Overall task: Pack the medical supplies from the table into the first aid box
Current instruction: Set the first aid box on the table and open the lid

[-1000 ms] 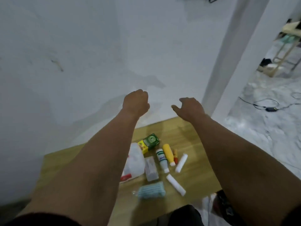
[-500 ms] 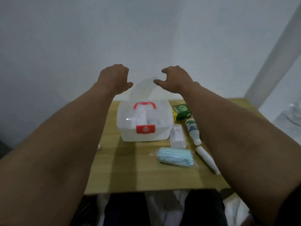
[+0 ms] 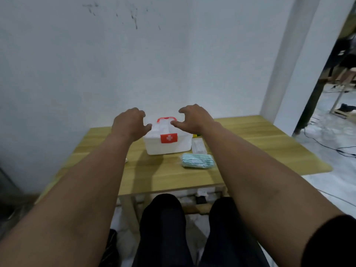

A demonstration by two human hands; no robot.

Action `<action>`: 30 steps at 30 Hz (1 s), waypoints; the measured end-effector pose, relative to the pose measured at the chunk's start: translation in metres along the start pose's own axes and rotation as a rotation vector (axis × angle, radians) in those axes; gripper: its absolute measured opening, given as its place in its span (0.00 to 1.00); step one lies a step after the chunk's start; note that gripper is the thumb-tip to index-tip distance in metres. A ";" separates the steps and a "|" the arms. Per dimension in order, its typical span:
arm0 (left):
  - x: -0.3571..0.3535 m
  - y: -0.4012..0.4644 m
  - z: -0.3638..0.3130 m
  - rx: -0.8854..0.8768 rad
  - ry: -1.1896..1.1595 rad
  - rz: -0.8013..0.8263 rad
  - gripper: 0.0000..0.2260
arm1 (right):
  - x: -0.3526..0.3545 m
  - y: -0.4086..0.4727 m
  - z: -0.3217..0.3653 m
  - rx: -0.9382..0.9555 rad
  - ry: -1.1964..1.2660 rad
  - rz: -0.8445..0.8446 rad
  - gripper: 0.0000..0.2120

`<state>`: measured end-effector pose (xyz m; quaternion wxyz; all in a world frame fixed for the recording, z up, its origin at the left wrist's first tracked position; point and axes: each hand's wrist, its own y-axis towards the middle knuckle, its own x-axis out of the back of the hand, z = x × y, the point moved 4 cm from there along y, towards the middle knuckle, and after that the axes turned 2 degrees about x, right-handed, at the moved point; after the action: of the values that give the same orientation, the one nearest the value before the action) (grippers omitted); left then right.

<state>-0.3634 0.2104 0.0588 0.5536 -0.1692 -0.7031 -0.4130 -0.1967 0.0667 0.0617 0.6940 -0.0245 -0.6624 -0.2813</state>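
The first aid box (image 3: pixel 167 146), white translucent plastic with a red handle and a red cross label, stands on the wooden table (image 3: pixel 169 176) near the wall. My left hand (image 3: pixel 130 123) hovers over its left top edge and my right hand (image 3: pixel 192 118) over its right top edge. Both have curled, spread fingers and hold nothing. A pack of blue-green face masks (image 3: pixel 198 160) lies to the right of the box. A clear packet (image 3: pixel 199 146) lies behind the masks. A green box (image 3: pixel 196 135) peeks out under my right wrist. My right forearm hides the other supplies.
The table stands against a white wall, with a white pillar (image 3: pixel 277 74) at its far right corner. A small pale object (image 3: pixel 126 160) shows beside my left forearm. My dark-trousered knees (image 3: pixel 165 218) sit below the front edge. Cables lie on the floor (image 3: pixel 335 151) to the right.
Both hands have come down from in front of the wall to the top of the box. The lid that stood raised half a second ago no longer shows upright.
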 end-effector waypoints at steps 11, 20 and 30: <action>-0.027 -0.013 0.017 0.079 -0.176 0.064 0.33 | -0.029 0.011 0.015 0.039 -0.013 0.051 0.36; -0.099 -0.004 0.011 0.127 -0.695 0.141 0.50 | -0.102 0.030 -0.006 0.149 -0.214 0.123 0.52; -0.124 -0.011 0.010 0.250 -0.774 0.094 0.58 | -0.099 0.018 -0.011 0.281 -0.100 -0.064 0.41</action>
<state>-0.3370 0.2389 -0.0600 0.2826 -0.2755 -0.8958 -0.2044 -0.1757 0.1132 -0.0261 0.6472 0.0803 -0.7295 -0.2062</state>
